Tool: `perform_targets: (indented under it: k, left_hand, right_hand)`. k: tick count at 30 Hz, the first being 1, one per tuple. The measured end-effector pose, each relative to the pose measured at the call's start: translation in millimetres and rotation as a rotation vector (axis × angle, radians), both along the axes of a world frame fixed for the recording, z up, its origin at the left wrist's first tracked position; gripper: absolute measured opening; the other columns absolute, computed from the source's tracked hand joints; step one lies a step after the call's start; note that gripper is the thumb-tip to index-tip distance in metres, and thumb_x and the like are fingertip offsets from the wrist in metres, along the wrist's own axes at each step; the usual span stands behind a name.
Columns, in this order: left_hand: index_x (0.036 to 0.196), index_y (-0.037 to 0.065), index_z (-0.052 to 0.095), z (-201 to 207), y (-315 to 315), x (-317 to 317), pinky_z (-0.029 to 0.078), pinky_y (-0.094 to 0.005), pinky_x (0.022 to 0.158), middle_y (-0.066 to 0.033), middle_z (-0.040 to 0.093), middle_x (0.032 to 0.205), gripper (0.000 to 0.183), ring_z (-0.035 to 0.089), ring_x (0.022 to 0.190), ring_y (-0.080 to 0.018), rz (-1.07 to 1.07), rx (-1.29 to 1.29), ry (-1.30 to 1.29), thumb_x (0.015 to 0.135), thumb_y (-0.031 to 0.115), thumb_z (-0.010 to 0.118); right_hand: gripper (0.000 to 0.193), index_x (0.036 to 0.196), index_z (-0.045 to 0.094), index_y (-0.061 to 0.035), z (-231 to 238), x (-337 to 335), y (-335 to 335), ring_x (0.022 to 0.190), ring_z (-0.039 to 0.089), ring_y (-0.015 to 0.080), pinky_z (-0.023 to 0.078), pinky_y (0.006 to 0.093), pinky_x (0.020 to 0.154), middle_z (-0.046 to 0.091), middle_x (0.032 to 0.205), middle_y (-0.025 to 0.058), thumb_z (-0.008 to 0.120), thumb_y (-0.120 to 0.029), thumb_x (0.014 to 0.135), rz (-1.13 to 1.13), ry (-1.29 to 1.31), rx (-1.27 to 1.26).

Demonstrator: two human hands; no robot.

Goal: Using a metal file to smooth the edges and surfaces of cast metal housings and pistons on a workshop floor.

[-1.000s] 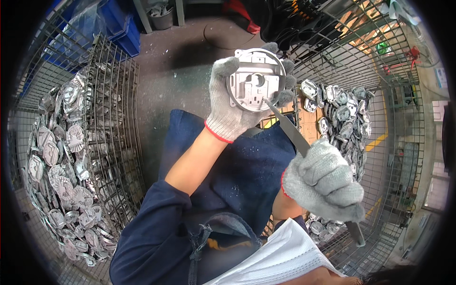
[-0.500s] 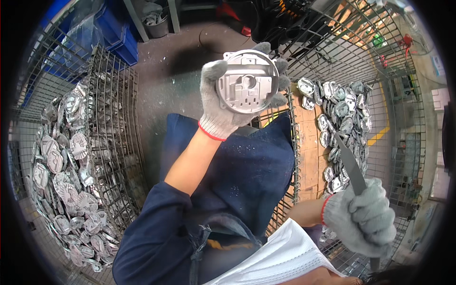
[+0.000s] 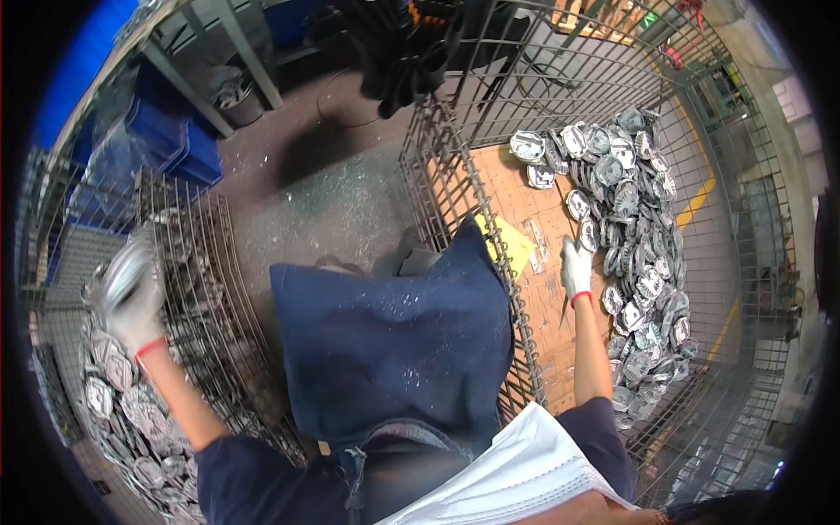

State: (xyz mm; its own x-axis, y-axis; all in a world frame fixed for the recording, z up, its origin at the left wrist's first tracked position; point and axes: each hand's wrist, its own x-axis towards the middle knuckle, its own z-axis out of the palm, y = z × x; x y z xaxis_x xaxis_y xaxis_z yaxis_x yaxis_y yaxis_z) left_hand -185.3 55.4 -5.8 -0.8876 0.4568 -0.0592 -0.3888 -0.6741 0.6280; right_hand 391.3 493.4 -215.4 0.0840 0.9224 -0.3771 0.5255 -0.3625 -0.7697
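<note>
My gloved left hand (image 3: 138,306) is over the left wire bin, smeared by motion. A round silver metal casting (image 3: 128,264) is in its grip, just above the heap of similar castings (image 3: 144,416). On the other side, my gloved right hand (image 3: 576,269) reaches down into the right wire bin. It is closed around a flat grey file, whose dark pointed end (image 3: 563,317) shows below the hand; the rest is mostly hidden. The fingertips are beside a round casting (image 3: 587,234) at the edge of the pile.
Wire mesh walls (image 3: 503,293) enclose the right bin, with cardboard (image 3: 547,337) on its floor and a yellow sheet (image 3: 509,245). A dark blue apron (image 3: 394,350) covers my lap. Blue crates (image 3: 179,149) and a bucket (image 3: 236,105) stand at the far left.
My left hand has carried the casting from the centre to the left bin. My right hand has moved forward and inward with the file, down to the castings in the right bin.
</note>
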Motion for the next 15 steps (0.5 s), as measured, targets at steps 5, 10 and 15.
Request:
perform_targets:
  k: [5, 10, 15]
  left_hand:
    - [0.158, 0.003, 0.032, 73.4, -141.1, -2.5, 0.021, -0.056, 0.124, -0.0173, 0.029, 0.164, 0.078, 0.027, 0.151, -0.0367, 0.554, -0.09, 0.225, 0.101, 0.057, 0.037]
    - [0.167, 0.002, 0.019, 90.7, -133.2, 35.7, 0.008, -0.056, 0.132, -0.017, 0.013, 0.176, 0.079, 0.012, 0.162, -0.0371, 0.799, -0.288, 0.279, 0.107, 0.053, 0.029]
    - [0.168, 0.009, 0.023, 55.7, -55.5, 33.2, 0.008, -0.0557, 0.132, -0.0136, 0.017, 0.176, 0.078, 0.012, 0.163, -0.0334, 0.675, -0.411, 0.15, 0.105, 0.054, 0.033]
  right_hand:
    - [0.05, 0.081, 0.065, -0.0018, -113.6, -23.0, 94.8, 0.054, 0.053, 0.0179, 0.043, 0.0373, 0.055, 0.057, 0.062, 0.0066, 0.068, -0.05, 0.096, 0.112, -0.145, 0.306]
    - [0.054, 0.076, 0.06, -0.01, -177.9, -100.7, 208.8, 0.039, 0.048, 0.0186, 0.036, 0.0362, 0.038, 0.049, 0.054, 0.0031, 0.069, -0.061, 0.094, -0.072, 0.248, 0.055]
    - [0.061, 0.117, 0.07, 0.0112, -236.6, -157.3, 270.6, 0.081, 0.067, 0.0302, 0.055, 0.0425, 0.079, 0.074, 0.101, 0.0211, 0.073, -0.043, 0.091, -0.206, 0.138, 0.056]
